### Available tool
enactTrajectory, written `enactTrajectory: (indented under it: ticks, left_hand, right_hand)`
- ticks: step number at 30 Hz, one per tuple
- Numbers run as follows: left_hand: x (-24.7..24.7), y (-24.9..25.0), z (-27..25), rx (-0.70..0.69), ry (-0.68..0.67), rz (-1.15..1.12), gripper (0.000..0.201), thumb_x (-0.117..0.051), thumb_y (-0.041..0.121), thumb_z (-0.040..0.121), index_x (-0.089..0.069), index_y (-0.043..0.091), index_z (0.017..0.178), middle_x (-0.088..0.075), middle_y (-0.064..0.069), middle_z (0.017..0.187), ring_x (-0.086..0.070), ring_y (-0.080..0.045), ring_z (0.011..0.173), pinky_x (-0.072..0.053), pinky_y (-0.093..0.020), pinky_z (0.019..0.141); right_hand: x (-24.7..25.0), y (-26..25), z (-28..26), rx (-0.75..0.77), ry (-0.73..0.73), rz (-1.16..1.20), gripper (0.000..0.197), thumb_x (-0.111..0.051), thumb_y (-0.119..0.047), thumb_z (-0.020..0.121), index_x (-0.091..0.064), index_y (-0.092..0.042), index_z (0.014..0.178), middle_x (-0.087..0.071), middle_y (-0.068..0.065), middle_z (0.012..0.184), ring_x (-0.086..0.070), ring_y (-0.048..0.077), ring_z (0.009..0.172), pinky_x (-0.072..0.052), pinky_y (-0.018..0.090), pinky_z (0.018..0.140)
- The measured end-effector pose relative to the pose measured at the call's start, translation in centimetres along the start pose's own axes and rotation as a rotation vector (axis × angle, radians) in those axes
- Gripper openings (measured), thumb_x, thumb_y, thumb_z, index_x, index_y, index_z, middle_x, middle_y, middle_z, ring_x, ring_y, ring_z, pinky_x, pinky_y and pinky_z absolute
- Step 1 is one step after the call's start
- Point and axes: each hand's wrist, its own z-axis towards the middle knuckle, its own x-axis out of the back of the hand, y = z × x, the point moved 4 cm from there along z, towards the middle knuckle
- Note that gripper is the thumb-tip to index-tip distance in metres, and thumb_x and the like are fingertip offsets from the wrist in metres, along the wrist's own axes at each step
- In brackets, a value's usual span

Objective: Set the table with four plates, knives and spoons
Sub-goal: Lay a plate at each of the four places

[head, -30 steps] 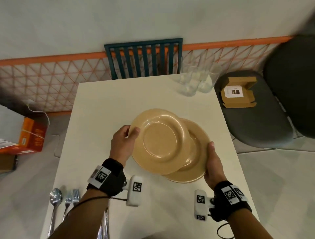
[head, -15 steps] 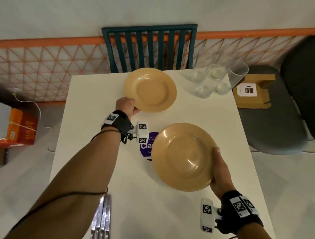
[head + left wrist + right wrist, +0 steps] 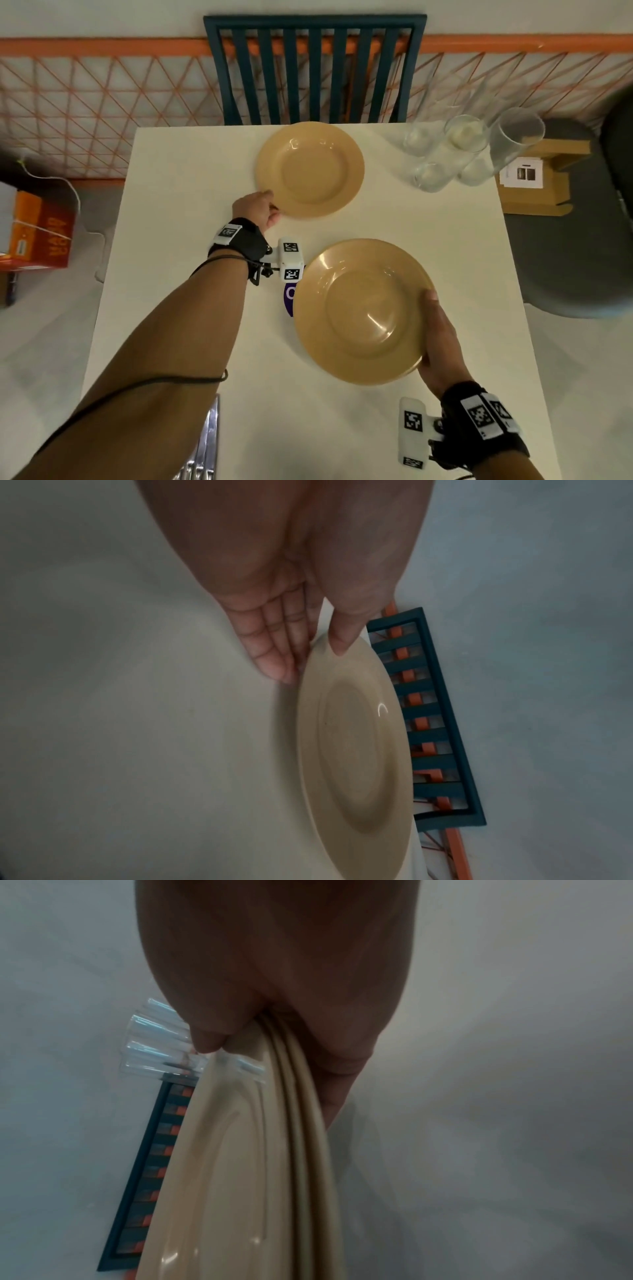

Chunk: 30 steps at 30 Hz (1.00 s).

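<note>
- The left hand (image 3: pixel 255 209) is reaching to the far end of the counter (image 3: pixel 178 212), where one plate (image 3: pixel 310 169) is lying flat in front of the chair (image 3: pixel 315 68).
- In the left wrist view, the thumb is lying on top of that plate's near rim while the straight fingers (image 3: pixel 274 653) are sitting beside and under the rim, so the hand is lightly pinching the edge or just letting go; I cannot tell which.
- The right hand (image 3: pixel 440 346) is holding a stack of plates (image 3: pixel 363 311) above the middle of the counter, thumb on the top rim and fingers curled beneath; the right wrist view shows about three rims pressed together.
- The stack is gripped at one edge only, so its weight is levering against the thumb; it could tip away from the fingers, or a plate could slide off.
- The glasses (image 3: pixel 459 150) are standing just right of the placed plate, and a sweep of either arm could knock them over.
- The cutlery (image 3: pixel 202 445) is lying below the left forearm at the near edge, where the withdrawing arm could brush it off.
- The placed plate is sitting close to the far edge; a shove from the fingers could push it over.
</note>
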Motion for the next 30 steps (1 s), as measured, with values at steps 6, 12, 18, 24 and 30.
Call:
enactTrajectory:
  ticks: [6, 12, 18, 24, 30]
  left_hand:
    - [3.5, -1.5, -7.2, -0.14, 0.005, 0.12, 0.014, -0.062, 0.02, 0.091, -0.066, 0.015, 0.104, -0.069, -0.004, 0.097, -0.067, -0.019, 0.084, -0.058, -0.031, 0.081]
    - [6.5, -6.6, -16.5, -0.363, -0.097, 0.519, 0.032, -0.072, 0.037, 0.085, -0.068, 0.025, 0.114, -0.068, 0.009, 0.102, -0.068, -0.012, 0.083, -0.055, -0.026, 0.076]
    - [9.9, -10.6, -20.6, -0.38, -0.001, 0.558, 0.034, -0.074, 0.022, 0.083, -0.066, 0.024, 0.116, -0.065, 0.006, 0.103, -0.064, -0.011, 0.082, -0.049, -0.019, 0.071]
    - [15.3, -10.6, -22.6, -0.224, 0.007, 0.158, 0.024, -0.061, 0.011, 0.093, -0.067, 0.016, 0.115, -0.073, -0.006, 0.096, -0.067, -0.022, 0.085, -0.058, -0.043, 0.073]
    - [23.6, -8.2, -19.5, -0.182, 0.226, -0.041, 0.03, -0.052, 0.001, 0.091, -0.061, 0.005, 0.119, -0.066, -0.013, 0.104, -0.062, -0.026, 0.089, -0.053, -0.035, 0.069]
  right_hand:
    - [-1.3, -0.1, -0.8, 0.042, -0.024, -0.004, 0.049, -0.046, -0.057, 0.095, -0.059, -0.029, 0.133, -0.071, 0.002, 0.12, -0.069, 0.022, 0.11, -0.057, 0.045, 0.088]
    - [-2.1, 0.6, -2.9, 0.043, -0.044, -0.014, 0.045, -0.046, -0.052, 0.097, -0.059, -0.028, 0.132, -0.072, 0.002, 0.119, -0.069, 0.023, 0.109, -0.057, 0.046, 0.089]
    - [-2.7, 2.3, -5.9, 0.008, -0.057, -0.048, 0.042, -0.051, -0.05, 0.096, -0.06, -0.025, 0.13, -0.072, 0.004, 0.118, -0.069, 0.024, 0.108, -0.056, 0.046, 0.09]
    - [-2.9, 4.4, -8.3, -0.004, -0.038, -0.17, 0.038, -0.048, -0.056, 0.096, -0.065, -0.032, 0.119, -0.075, -0.004, 0.111, -0.068, 0.019, 0.107, -0.056, 0.041, 0.088]
    - [-2.7, 6.3, -9.7, -0.068, 0.058, -0.27, 0.057, -0.033, -0.071, 0.093, -0.067, -0.03, 0.111, -0.075, 0.003, 0.108, -0.069, 0.023, 0.103, -0.056, 0.043, 0.086]
